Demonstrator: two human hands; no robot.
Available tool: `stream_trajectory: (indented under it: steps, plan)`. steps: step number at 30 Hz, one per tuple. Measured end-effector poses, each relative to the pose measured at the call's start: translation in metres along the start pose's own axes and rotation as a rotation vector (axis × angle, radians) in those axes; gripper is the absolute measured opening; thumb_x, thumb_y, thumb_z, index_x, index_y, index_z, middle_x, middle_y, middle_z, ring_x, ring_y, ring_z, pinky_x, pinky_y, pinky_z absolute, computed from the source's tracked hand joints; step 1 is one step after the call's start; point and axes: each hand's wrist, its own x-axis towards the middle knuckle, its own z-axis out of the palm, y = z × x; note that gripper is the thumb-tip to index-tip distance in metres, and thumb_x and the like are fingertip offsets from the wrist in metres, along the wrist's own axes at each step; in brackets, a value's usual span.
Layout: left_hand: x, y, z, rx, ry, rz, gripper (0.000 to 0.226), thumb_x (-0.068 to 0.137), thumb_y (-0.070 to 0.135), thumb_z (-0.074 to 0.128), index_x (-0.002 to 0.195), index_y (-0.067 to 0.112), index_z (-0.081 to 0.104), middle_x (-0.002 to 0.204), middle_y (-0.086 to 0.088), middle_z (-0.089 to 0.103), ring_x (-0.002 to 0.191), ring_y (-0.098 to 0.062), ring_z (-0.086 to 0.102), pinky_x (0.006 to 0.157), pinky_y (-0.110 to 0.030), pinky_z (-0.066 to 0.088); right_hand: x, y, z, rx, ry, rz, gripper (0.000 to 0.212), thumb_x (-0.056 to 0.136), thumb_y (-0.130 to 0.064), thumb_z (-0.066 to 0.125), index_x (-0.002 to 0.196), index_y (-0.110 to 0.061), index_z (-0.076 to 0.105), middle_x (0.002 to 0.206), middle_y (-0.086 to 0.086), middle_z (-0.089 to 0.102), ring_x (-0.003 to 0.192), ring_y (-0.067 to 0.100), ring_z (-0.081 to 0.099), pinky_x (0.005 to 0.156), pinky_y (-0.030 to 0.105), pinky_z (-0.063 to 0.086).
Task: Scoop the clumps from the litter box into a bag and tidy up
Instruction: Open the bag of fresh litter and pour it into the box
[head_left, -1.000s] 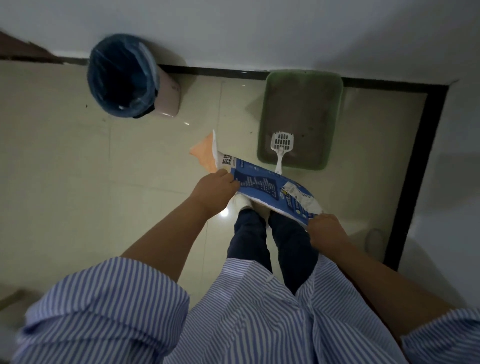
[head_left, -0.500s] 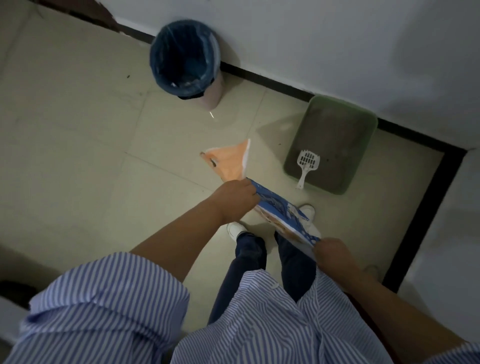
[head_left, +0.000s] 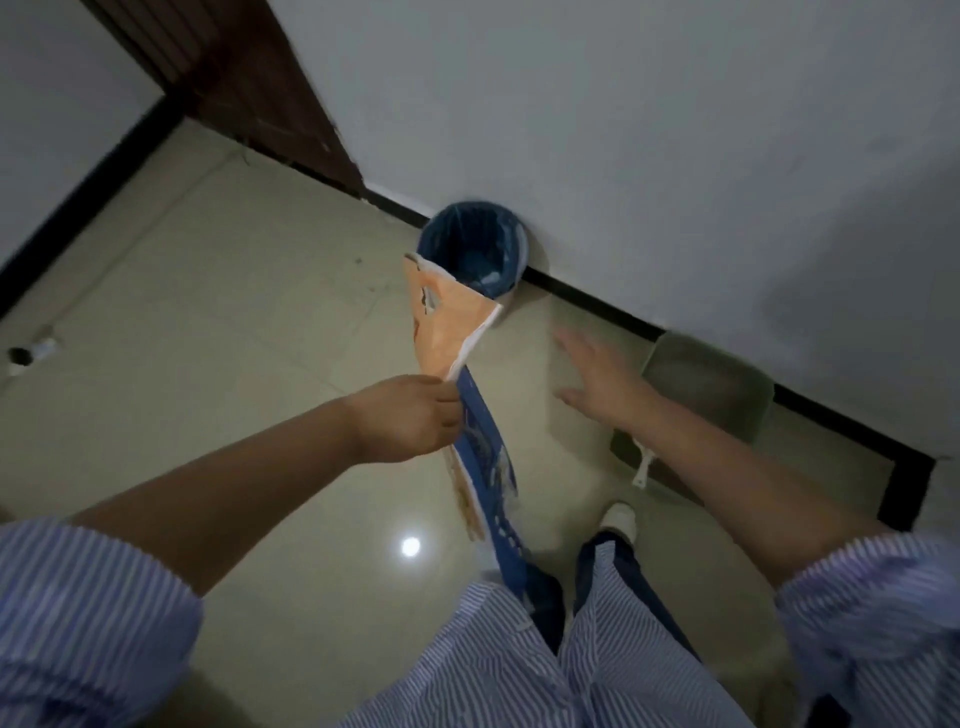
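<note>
Head view: left hand (head_left: 410, 418) pinching flat bag (head_left: 452, 332); right hand (head_left: 597, 379) spread, empty. Best dropped squarely over bin (head_left: 470, 249).

An orange, white and blue printed plastic bag (head_left: 457, 332); a round bin (head_left: 470, 249) lined in dark blue; a green rectangular litter box (head_left: 717, 384) with a white scoop (head_left: 643, 470); blue-and-white striped shirt sleeves (head_left: 93, 623); beige floor tiles (head_left: 208, 312).
</note>
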Motion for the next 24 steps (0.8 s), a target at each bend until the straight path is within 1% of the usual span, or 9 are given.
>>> stream_trajectory:
  steps: [2, 4, 7, 9, 12, 15, 18, 21, 24]
  plan:
    - [-0.027, -0.015, -0.024, 0.051, 0.011, -0.018, 0.025, 0.044, 0.009, 0.091, 0.053, 0.009, 0.067, 0.055, -0.003, 0.063, 0.052, -0.018, 0.063, 0.054, -0.019, 0.050, 0.044, -0.043, -0.023, -0.052, 0.055, -0.165, 0.088, 0.081, -0.017, 0.068, 0.148, -0.013, 0.012, 0.153, 0.010, 0.022, 0.139, 0.025, 0.025, 0.113, 0.032, 0.024]
    - [-0.049, -0.031, -0.046, 0.076, 0.028, -0.042, 0.022, 0.049, 0.010, 0.089, 0.055, 0.009, 0.068, 0.057, -0.004, 0.064, 0.056, -0.020, 0.064, 0.059, -0.021, 0.053, 0.091, -0.087, -0.038, -0.070, 0.075, -0.331, 0.088, 0.076, -0.018, 0.073, 0.147, -0.013, 0.021, 0.151, 0.005, 0.025, 0.139, 0.022, 0.025, 0.117, 0.037, 0.023]
    - [-0.083, -0.052, -0.059, 0.087, 0.056, -0.101, 0.012, 0.068, 0.008, 0.074, 0.058, 0.010, 0.068, 0.060, -0.004, 0.063, 0.060, -0.021, 0.063, 0.062, -0.024, 0.054, 0.150, -0.141, -0.049, -0.098, 0.035, -0.534, 0.036, 0.080, -0.011, 0.066, 0.115, -0.009, 0.060, 0.120, 0.006, 0.054, 0.115, 0.023, 0.048, 0.104, 0.038, 0.038]
    - [-0.111, -0.065, -0.056, 0.091, 0.117, -0.189, 0.031, 0.085, 0.013, 0.052, 0.058, 0.011, 0.066, 0.060, -0.003, 0.061, 0.064, -0.020, 0.059, 0.063, -0.025, 0.052, 0.171, -0.173, -0.056, -0.142, -0.059, -0.537, 0.014, 0.088, -0.005, 0.054, 0.098, -0.006, 0.063, 0.106, 0.018, 0.059, 0.103, 0.027, 0.053, 0.088, 0.026, 0.038]
    - [-0.154, -0.080, -0.046, 0.074, 0.223, -0.385, 0.046, 0.094, 0.015, 0.039, 0.056, 0.010, 0.064, 0.059, -0.003, 0.059, 0.069, -0.018, 0.050, 0.062, -0.026, 0.049, 0.189, -0.203, -0.057, -0.127, -0.193, -0.457, 0.024, 0.090, -0.001, 0.047, 0.106, 0.004, 0.062, 0.107, 0.016, 0.063, 0.104, 0.025, 0.057, 0.086, 0.028, 0.039]
    - [-0.190, -0.094, -0.026, 0.094, 0.302, -0.565, 0.066, 0.102, 0.016, 0.021, 0.055, 0.010, 0.067, 0.059, -0.003, 0.062, 0.072, -0.018, 0.049, 0.063, -0.024, 0.046, 0.216, -0.228, -0.051, -0.115, -0.307, -0.469, 0.020, 0.092, -0.003, 0.046, 0.098, 0.007, 0.062, 0.104, 0.020, 0.064, 0.097, 0.024, 0.057, 0.076, 0.026, 0.040]
    - [-0.222, -0.106, -0.001, 0.107, 0.338, -0.723, 0.067, 0.102, 0.015, 0.020, 0.055, 0.010, 0.068, 0.059, -0.004, 0.063, 0.075, -0.018, 0.045, 0.065, -0.021, 0.042, 0.242, -0.260, -0.049, -0.185, -0.422, -0.551, 0.033, 0.095, -0.012, 0.046, 0.062, -0.009, 0.043, 0.064, 0.005, 0.045, 0.075, 0.017, 0.044, 0.052, 0.015, 0.028]
    - [-0.249, -0.133, 0.011, 0.112, 0.288, -0.823, 0.045, 0.087, 0.013, 0.041, 0.053, 0.013, 0.069, 0.056, -0.003, 0.063, 0.065, -0.019, 0.059, 0.061, -0.021, 0.041, 0.266, -0.294, -0.045, -0.225, -0.448, -0.607, 0.032, 0.096, -0.016, 0.047, 0.067, -0.002, 0.048, 0.060, 0.003, 0.040, 0.070, 0.017, 0.043, 0.054, 0.023, 0.026]
    - [-0.277, -0.171, 0.015, 0.018, 0.205, -0.919, 0.036, 0.061, 0.013, 0.034, 0.050, 0.018, 0.068, 0.054, 0.002, 0.063, 0.051, -0.016, 0.063, 0.048, -0.014, 0.043, 0.304, -0.330, -0.037, -0.270, -0.422, -0.607, 0.039, 0.095, -0.017, 0.047, 0.058, -0.005, 0.042, 0.059, 0.004, 0.039, 0.067, 0.019, 0.042, 0.056, 0.030, 0.025]
